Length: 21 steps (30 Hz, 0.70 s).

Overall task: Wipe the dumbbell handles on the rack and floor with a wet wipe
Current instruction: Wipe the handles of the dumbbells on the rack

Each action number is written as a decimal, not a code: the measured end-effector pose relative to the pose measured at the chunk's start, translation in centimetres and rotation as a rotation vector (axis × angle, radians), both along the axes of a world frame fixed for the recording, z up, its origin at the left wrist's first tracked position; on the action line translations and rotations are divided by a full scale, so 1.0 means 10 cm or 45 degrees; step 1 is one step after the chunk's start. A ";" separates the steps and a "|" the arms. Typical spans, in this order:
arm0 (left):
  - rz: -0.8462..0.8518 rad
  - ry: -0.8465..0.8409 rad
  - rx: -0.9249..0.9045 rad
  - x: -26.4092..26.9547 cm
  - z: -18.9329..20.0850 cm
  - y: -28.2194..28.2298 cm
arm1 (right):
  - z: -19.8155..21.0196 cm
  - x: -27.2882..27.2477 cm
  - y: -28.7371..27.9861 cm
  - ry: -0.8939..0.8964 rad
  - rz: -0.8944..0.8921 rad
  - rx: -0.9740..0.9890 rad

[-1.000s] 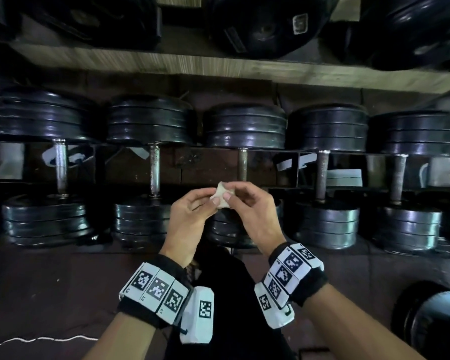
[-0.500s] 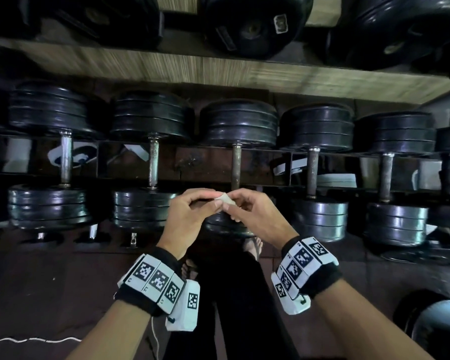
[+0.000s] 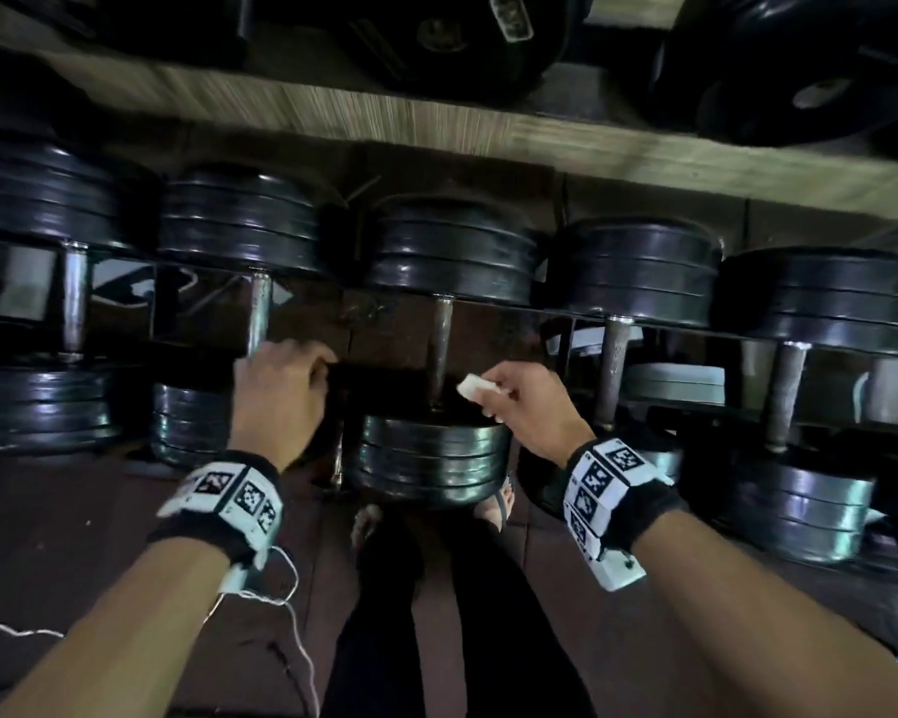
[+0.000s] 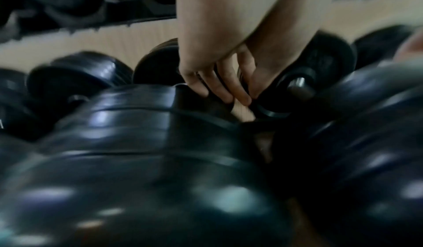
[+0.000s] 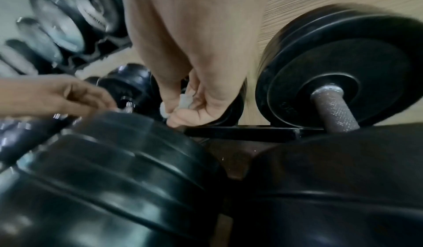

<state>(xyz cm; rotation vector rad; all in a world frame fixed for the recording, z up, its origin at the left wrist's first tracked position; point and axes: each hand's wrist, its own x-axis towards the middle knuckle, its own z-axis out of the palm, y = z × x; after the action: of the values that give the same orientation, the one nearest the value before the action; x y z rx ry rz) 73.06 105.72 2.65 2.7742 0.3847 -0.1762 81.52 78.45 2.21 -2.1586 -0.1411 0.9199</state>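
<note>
Two hands have just parted in the head view: half a second back both pinched the wipe together at centre frame, and now only your right hand [image 3: 527, 406] carries the small folded white wet wipe [image 3: 477, 390], pinched between thumb and fingertips. It hangs just right of the dull grey metal handle of the middle black-plated dumbbell [image 3: 440, 349], not quite touching as far as this view shows. Your left hand [image 3: 280, 393] has gone out to frame left, its fingers curled at the foot of the shiny steel handle of the next dumbbell [image 3: 258, 313]. It's motion-blurred, so whether it actually grips the bar I cannot tell.

Left wrist view now: smeared badly, but your fingers [image 4: 225, 89] point down into the gap between black rubber plates, fairly straight and carrying nothing that I can make out. A grip on the bar isn't visible here either.

Right wrist view: the wipe [image 5: 183, 102] is bunched into your curled thumb and fingers at centre frame, held firmly. The knurled grey bar at right [image 5: 335, 109] belongs to a neighbouring dumbbell, well apart from the wipe.

What that means, by my reading: the folding is done and wiping is about to begin, middle handle first. No handle shows contact yet.
</note>
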 end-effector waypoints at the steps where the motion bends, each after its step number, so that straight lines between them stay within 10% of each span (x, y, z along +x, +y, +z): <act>1: -0.047 0.020 0.190 -0.04 -0.05 0.13 | -0.07 0.02 0.00 -0.028 0.101 -0.090; 6: -0.136 0.119 0.503 -0.10 -0.16 0.16 | -0.34 0.10 0.16 -0.029 0.223 -0.241; 21: -0.020 0.205 0.502 -0.05 -0.20 0.11 | -0.50 0.25 0.37 -0.034 0.617 -0.154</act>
<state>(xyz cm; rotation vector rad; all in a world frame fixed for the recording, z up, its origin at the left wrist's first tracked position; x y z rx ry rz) 72.54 106.84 0.64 3.1619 0.4835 -0.3649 84.04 82.11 -2.77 -2.2924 -0.6593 1.1916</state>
